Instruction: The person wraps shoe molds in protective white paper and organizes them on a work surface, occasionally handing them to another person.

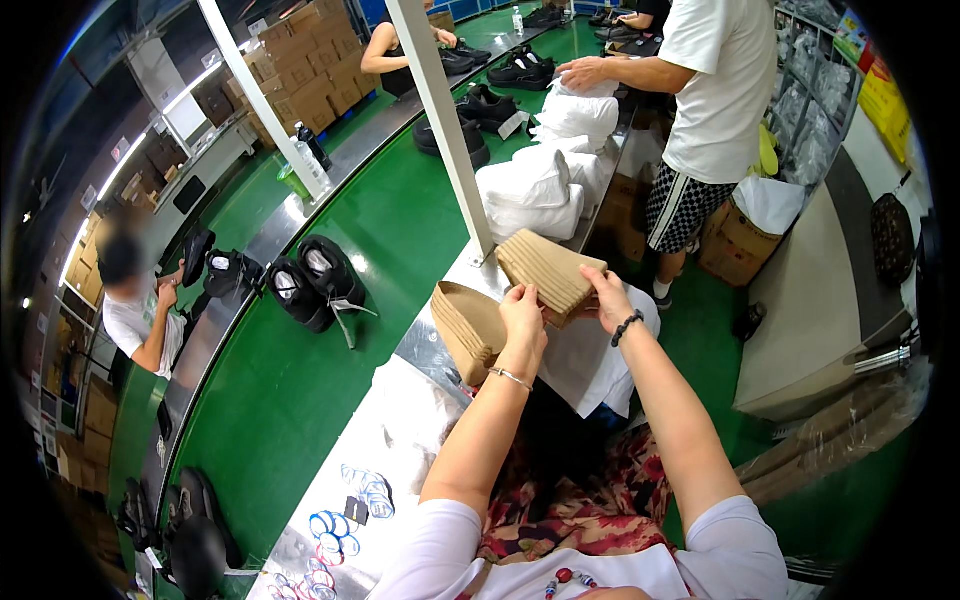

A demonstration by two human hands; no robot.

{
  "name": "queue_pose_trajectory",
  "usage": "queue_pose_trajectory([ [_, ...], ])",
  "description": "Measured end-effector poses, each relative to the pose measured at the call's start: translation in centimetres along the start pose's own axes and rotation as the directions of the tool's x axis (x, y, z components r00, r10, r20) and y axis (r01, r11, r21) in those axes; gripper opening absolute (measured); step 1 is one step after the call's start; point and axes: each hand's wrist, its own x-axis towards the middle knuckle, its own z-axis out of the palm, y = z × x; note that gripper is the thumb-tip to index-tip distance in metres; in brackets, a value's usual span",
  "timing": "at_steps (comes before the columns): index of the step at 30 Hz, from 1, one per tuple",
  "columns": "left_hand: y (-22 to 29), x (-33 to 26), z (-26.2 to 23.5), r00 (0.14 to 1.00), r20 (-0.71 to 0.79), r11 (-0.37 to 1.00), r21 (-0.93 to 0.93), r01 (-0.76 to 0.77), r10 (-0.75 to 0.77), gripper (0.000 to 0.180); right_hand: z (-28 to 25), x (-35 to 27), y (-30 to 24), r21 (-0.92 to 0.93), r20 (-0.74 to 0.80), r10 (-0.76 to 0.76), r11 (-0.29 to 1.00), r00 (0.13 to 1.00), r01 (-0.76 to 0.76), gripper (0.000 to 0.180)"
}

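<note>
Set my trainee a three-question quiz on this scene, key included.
1. True or false: the left hand and right hand both hold the upper brown piece.
2. In the picture, where is the other brown piece?
A) right of the held one
B) left of it
C) straight above it
3. Fill in: the dark band is worn on the ___ wrist.

Key: 1. True; 2. B; 3. right

Bright centre; strip light [122, 165] glowing left; edges bent, dark.
</note>
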Motion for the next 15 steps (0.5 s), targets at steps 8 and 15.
queue_pose_trajectory([
  [8, 3.2, -2.1, 0.4, 0.975, -0.214, 0.997, 0.065, -0.041, 0.054, 0.023, 2.1, 1.4, 0.3, -0.109, 0.011, -0.207, 0.972, 0.978, 0.207, 0.060],
  [15, 8.3, -8.1, -2.3, 0.810, 0.088, 0.643, 0.560, -0.522, 0.580, 0.044, 3.5, -0.6, -1.3, -0.665, 0.206, -0.691, 0.421, 0.693, 0.617, 0.060],
])
